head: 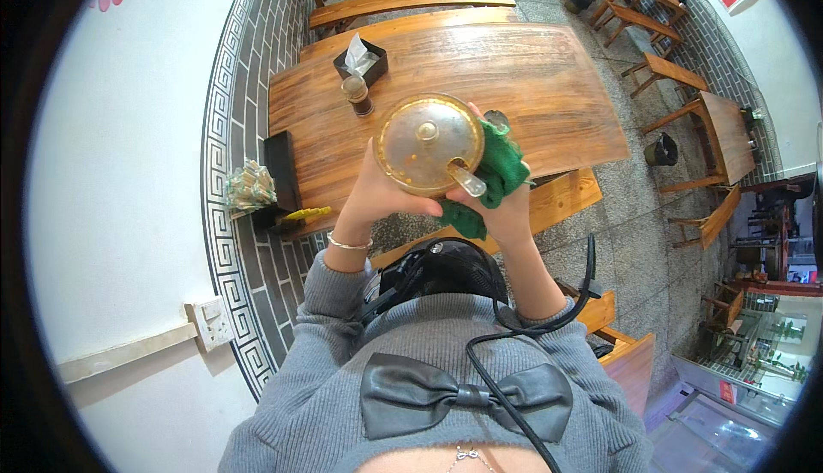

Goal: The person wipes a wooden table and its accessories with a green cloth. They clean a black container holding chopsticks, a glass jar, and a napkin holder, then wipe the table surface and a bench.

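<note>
A round lidded condiment jar [411,151] is held up over the near part of the wooden table [463,55]. Its clear lid has a knob, orange-yellow stains around the rim, and a notch where a clear spoon handle [468,180] sticks out. My left hand [379,193] grips the jar's left side, thumb along the front. On the right, my right hand [508,209] steadies the jar and holds a green cloth [503,164] bunched against it. A small dark round object [496,119] shows just beyond the cloth; what it is I cannot tell.
Along the table's left stand a black tissue box [379,73], a glass shaker bottle [357,95] with dark contents, and a black holder with wrapped chopsticks or toothpicks [251,187]. Wooden benches [411,0] flank the table. A bin [661,150] stands on the floor at right.
</note>
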The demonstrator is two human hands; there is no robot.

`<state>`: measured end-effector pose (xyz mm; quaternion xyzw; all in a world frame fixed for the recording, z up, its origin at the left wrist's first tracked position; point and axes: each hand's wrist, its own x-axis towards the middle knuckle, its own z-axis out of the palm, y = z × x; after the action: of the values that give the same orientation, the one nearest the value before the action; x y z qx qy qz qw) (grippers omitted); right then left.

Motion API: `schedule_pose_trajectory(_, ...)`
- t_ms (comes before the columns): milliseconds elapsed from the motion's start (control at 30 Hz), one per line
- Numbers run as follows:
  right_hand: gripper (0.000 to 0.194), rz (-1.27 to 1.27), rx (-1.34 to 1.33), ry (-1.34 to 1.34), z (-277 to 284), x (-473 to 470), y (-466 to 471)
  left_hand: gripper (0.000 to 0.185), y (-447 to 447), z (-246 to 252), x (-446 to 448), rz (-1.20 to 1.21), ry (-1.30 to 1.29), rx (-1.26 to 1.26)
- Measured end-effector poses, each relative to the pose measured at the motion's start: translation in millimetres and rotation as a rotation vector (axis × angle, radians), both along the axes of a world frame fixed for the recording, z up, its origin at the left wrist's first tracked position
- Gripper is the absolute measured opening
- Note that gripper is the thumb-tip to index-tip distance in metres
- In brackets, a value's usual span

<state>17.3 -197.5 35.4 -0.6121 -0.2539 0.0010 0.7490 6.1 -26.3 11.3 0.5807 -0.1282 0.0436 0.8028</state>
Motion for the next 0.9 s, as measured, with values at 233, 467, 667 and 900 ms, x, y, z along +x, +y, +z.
schedule_pose_trajectory(233, 0.055, -0.377, 0.070, -0.460, -22.9, -5.8, 8.4, 0.096, -14.4, -14.6, 4.9, 0.108, -0.003, -0.062)
schedule_pose_trajectory(467, 0.087, -0.346, -0.145, -0.299, -15.5, 1.5, 12.6, 0.102, -15.0, -2.8, -0.6, -0.003, 0.049, -0.118)
schedule_pose_trajectory(667, 0.072, -0.557, -0.185, -0.374, -29.8, -6.9, 25.0, 0.083, -17.3, 1.0, -0.6, 0.047, 0.102, -0.001)
schedule_pose_trajectory(900, 0.076, -0.584, -0.083, -0.573, -46.2, -10.1, 23.6, 0.097, -18.6, -1.7, 5.2, 0.222, -0.018, -0.110)
